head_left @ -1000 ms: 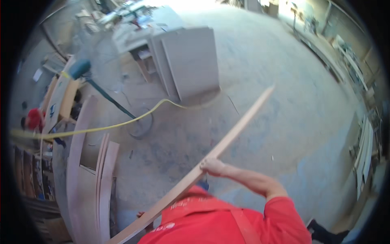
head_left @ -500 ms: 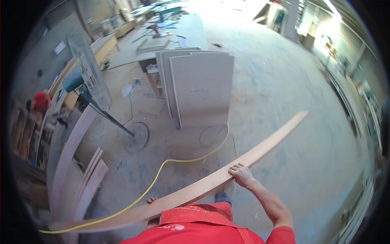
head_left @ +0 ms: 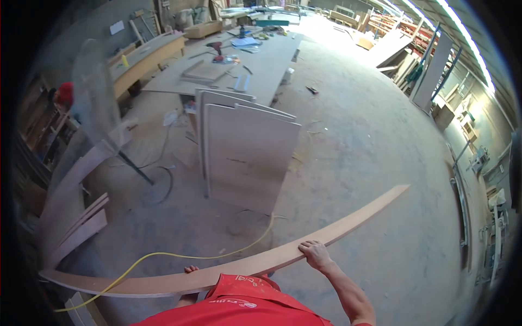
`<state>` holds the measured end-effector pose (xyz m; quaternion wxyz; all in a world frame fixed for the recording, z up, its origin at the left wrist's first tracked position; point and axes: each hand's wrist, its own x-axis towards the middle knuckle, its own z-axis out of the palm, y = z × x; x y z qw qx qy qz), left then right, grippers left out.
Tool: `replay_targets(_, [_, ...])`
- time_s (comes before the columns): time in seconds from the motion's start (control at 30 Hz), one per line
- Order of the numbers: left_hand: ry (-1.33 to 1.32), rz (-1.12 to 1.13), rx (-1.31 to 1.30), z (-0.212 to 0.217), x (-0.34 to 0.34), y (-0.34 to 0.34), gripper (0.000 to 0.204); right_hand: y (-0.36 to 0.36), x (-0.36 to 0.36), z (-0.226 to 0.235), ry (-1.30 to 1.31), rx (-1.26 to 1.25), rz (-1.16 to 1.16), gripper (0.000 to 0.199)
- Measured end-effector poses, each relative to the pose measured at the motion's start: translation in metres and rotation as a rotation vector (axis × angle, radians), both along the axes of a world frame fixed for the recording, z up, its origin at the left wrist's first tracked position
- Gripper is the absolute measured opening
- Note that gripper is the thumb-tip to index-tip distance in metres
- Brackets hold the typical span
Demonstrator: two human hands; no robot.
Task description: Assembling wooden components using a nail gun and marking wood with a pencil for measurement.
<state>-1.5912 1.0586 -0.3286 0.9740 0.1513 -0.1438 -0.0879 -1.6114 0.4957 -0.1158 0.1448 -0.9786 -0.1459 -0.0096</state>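
A long, pale wooden board point(head_left: 244, 267) crosses in front of my waist, its outline bowed in this view. Over its far edge curl the fingertips of my left hand point(head_left: 191, 269); the rest of that hand is hidden beneath the board. Right of my body, my right hand point(head_left: 314, 254) grips the board from above, fingers wrapped over the far edge. The right end reaches out over the floor, and the left end extends to the lower left. A yellow hose point(head_left: 163, 253) passes across the board's left part.
Upright grey panels point(head_left: 244, 157) lean against a worktable point(head_left: 266, 65) bearing a red drill point(head_left: 217, 50). At left are a pedestal fan point(head_left: 95, 92), stacked boards point(head_left: 81, 231) and a person in red point(head_left: 64, 95). Timber leans at the far right. A small dark tool point(head_left: 311, 90) lies on the floor.
My view has tilted upward and turned, so the panels sit lower and further left. The board lies flatter across the picture, with both hands still on it.
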Motion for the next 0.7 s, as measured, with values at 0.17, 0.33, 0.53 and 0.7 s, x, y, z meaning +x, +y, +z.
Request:
replay_targets(0.17, [-0.116, -0.034, 0.004, -0.041, 0.052, -0.130, 0.038, -0.137, 0.062, 0.003, 0.124, -0.092, 0.006, 0.030])
replay_targets(0.33, [-0.186, 0.001, 0.008, -0.025, 0.115, -0.271, 0.040, -0.283, 0.140, 0.039, 0.103, -0.108, 0.039, 0.036])
replay_targets(0.53, [-0.104, -0.005, -0.249, 0.018, 0.161, -0.435, 0.049, -0.428, 0.231, 0.054, 0.073, -0.104, 0.133, 0.030])
replay_targets(0.7, [-0.133, 0.169, -0.131, 0.054, 0.207, -0.570, 0.044, -0.547, 0.332, 0.069, 0.107, -0.047, 0.229, 0.033])
